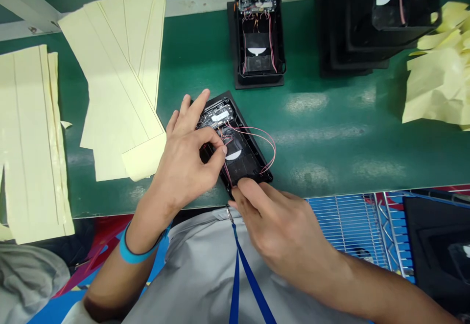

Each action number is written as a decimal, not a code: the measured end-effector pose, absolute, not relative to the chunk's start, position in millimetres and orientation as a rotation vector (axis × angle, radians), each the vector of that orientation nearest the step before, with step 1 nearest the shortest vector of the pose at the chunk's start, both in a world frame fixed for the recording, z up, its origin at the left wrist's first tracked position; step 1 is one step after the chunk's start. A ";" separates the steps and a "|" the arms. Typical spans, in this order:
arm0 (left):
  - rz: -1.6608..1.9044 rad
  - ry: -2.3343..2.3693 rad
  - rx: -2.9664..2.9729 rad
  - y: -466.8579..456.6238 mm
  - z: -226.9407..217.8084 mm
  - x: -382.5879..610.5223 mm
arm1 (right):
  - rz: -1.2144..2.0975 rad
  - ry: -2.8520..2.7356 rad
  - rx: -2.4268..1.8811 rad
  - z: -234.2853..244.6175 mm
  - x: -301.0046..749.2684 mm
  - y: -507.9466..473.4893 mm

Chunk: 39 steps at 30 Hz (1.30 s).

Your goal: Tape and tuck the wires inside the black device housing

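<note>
An open black device housing (245,153) lies tilted on the green bench near the front edge. It holds a circuit board (216,115) at its far end and thin pink wires (262,138) looping over its right side. My left hand (187,160) rests on the housing's left side, thumb and forefinger pinched on the pink wires inside it. My right hand (279,226) grips the near end of the housing with curled fingers.
A second open housing (258,35) with wires stands farther back. Stacked black trays (367,20) sit at the back right, crumpled yellow paper (440,79) at the right. Yellow backing sheets (117,79) cover the left. A blue wire rack (352,221) and black part (436,236) lie below the bench edge.
</note>
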<state>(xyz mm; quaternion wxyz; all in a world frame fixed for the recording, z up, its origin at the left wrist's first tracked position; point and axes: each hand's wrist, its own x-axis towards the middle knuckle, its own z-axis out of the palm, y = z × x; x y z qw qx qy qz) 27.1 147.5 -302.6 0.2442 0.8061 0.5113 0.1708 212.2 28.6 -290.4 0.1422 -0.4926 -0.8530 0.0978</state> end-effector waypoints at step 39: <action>0.467 1.285 2.153 152.9 -299.2 20.6 | 0.024 -2.580 -1.180 -296.0 226.7 41.8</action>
